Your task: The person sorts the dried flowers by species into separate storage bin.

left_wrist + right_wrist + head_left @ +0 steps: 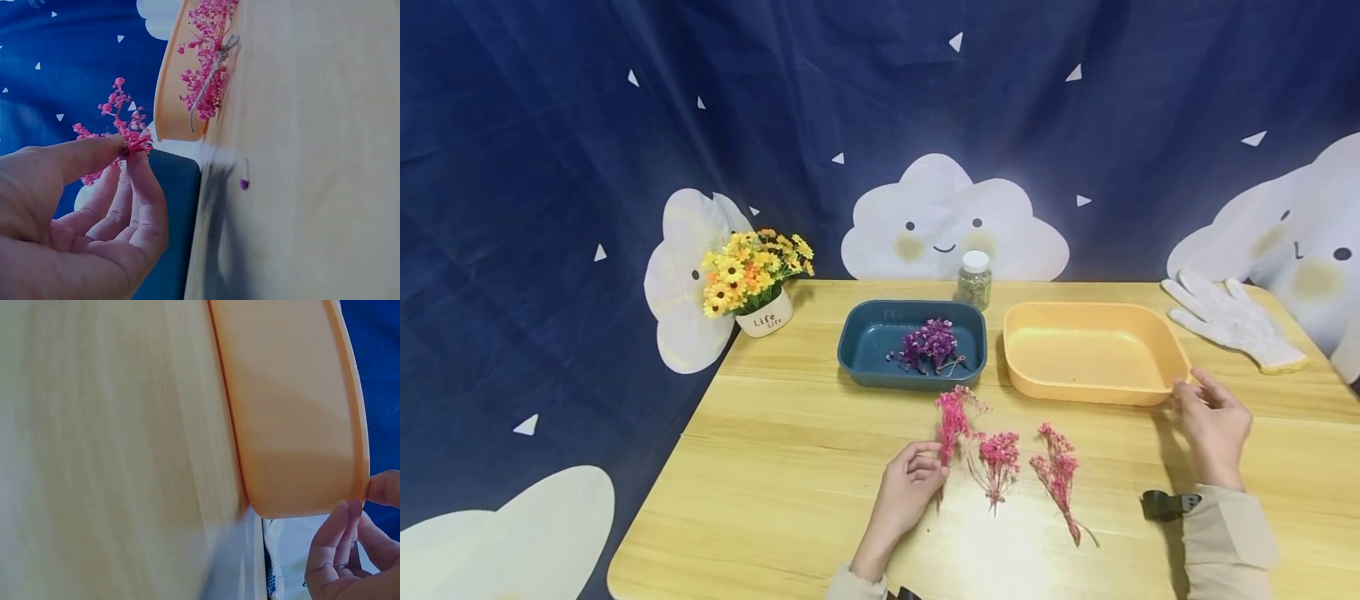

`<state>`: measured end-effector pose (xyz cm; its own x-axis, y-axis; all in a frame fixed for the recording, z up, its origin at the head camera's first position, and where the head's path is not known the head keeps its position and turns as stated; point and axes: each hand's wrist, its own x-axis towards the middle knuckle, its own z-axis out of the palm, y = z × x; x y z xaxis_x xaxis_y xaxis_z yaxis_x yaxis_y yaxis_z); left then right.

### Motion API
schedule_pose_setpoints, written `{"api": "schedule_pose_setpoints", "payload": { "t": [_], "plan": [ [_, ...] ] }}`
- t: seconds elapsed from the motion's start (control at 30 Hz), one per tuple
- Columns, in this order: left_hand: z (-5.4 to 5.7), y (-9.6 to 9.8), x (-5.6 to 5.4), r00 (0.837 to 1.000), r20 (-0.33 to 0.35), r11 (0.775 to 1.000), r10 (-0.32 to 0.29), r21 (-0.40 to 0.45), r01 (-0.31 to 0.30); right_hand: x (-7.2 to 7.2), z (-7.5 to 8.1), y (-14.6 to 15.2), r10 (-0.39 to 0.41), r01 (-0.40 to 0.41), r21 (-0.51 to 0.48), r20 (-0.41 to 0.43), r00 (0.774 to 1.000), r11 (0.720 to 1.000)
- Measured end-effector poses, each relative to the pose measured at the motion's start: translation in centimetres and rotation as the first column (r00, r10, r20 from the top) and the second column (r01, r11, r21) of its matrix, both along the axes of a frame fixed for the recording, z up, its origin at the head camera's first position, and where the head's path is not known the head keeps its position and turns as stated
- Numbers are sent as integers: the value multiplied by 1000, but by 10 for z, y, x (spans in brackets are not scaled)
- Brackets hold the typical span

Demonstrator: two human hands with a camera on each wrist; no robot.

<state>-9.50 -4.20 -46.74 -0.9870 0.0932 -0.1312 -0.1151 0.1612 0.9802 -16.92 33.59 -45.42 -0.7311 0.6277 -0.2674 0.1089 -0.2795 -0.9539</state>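
My left hand [908, 487] pinches the stems of a bunch of pink dried flowers [953, 421] between thumb and forefinger, in front of the blue tray. The left wrist view shows the pink heads [128, 122] above the fingertips. Just right of it lie a second pink bunch [999, 457] and a third pink bunch [1057, 471], whose stems point toward me. At its front right corner, my right hand [1213, 421] pinches the rim of the yellow-orange tray [1097, 393], thumb and fingers on either side of the edge. Nothing lies inside that tray.
Purple dried flowers [931, 343] lie in the blue tray [857, 371]. Behind stands a white-lidded jar [974, 283]. A pot of yellow flowers [763, 317] is at the back left, white gloves [1232, 321] at the back right. A small purple bit [244, 184] lies on the wooden table [760, 483].
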Motion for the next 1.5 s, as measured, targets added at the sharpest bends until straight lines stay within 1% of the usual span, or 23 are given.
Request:
{"api": "schedule_pose_setpoints", "payload": {
  "t": [0.2,0.27,0.4,0.57,0.73,0.9,1.0,1.2,1.3,1.5],
  "plan": [
    [8,11,-16,1000,-12,998,-12,58,13,0,-1,1,17,-18,33,13,1000,999],
    [11,15,-23,1000,-20,997,-19,75,20,0,-1,1,25,-26,55,15,1000,998],
    [15,22,-39,998,-50,996,-33,86,37,-1,-2,0,30,-30,56,9,1000,998],
    [19,30,-57,995,-91,996,-49,70,55,-2,-4,-2,43,-42,42,-3,999,998],
    [22,41,-71,990,-123,995,-72,61,80,-4,-1,-1,53,-54,50,15,998,997],
    [22,57,-85,989,-113,993,-98,58,105,-3,0,1,64,-66,81,31,997,995],
    [24,68,-94,987,-108,991,-119,46,125,-3,1,2,61,-64,87,34,998,994],
    [34,87,-115,980,-109,986,-166,-2,167,-3,-1,2,67,-70,99,33,997,993],
    [38,96,-126,977,-109,983,-184,1,185,-2,-2,3,84,-86,92,25,996,992],
    [42,115,-144,969,-122,977,-215,-23,214,-2,-4,2,90,-90,65,13,996,994]
  ]
}}
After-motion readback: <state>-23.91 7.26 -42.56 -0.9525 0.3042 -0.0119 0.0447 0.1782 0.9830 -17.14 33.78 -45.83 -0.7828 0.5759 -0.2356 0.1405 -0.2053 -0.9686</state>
